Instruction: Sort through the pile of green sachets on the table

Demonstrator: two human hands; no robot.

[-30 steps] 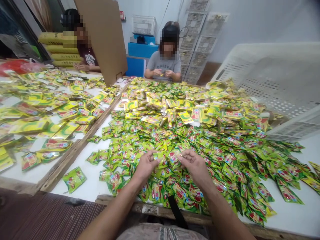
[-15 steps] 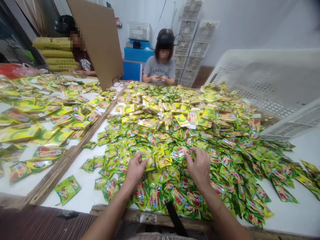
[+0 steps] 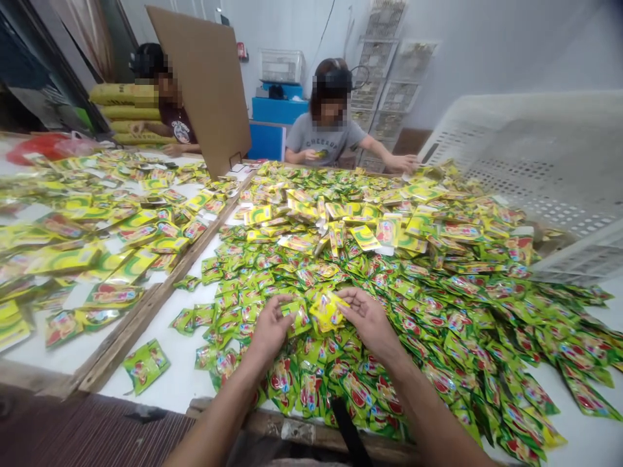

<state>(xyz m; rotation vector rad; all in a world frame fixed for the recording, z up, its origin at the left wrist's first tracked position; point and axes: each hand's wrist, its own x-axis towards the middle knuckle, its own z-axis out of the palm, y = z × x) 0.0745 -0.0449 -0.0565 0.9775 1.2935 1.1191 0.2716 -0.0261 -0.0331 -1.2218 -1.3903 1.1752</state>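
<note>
Green and red packets (image 3: 357, 389) cover the table in a thick heap in front of me. My left hand (image 3: 275, 324) is over the heap, thumb and fingers closed on the edge of a green packet (image 3: 298, 316). Just to its right, my right hand (image 3: 367, 318) pinches a yellow packet (image 3: 327, 310) by its right side. The two packets are close together above the pile. Behind them lies a mound of flat yellow boxes (image 3: 363, 237).
A white perforated crate (image 3: 525, 146) lies tipped at the right. A wooden strip (image 3: 160, 292) divides the table; yellow boxes (image 3: 63, 259) lie beyond it. A cardboard panel (image 3: 204, 84) stands at the back. Two people sit across, one with a hand (image 3: 402, 163) near the crate.
My right hand has moved left and now holds a yellow packet instead of a green one. The person opposite has stretched an arm toward the crate. The view has shifted slightly.
</note>
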